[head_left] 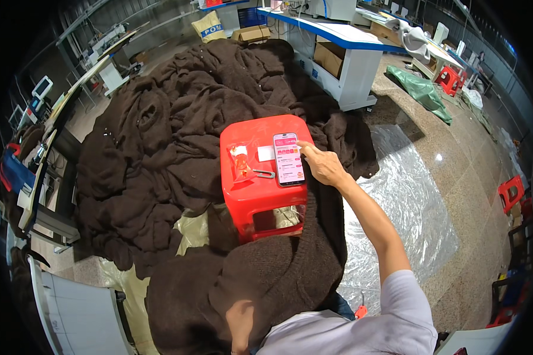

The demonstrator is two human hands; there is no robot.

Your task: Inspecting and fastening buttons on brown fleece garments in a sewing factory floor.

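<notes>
My right hand (323,164) reaches over a red plastic stool (256,201), index finger stretched to the right edge of a smartphone (288,160). The phone lies face up with its pink and white screen lit. Left of it on the seat are a small white paper (266,153), metal thread snips (265,174) and a clear packet with red and orange contents (240,164). My left hand (240,320) rests on brown knitted fabric (260,272) draped over my lap. Its fingers are blurred, so their grip does not show.
A large heap of brown knitwear (177,106) surrounds the stool's far and left sides. Clear plastic sheeting (397,207) covers the floor at right. A blue-edged worktable (331,29) stands behind; a white machine panel (80,313) is at near left. Red stools (511,194) stand farther right.
</notes>
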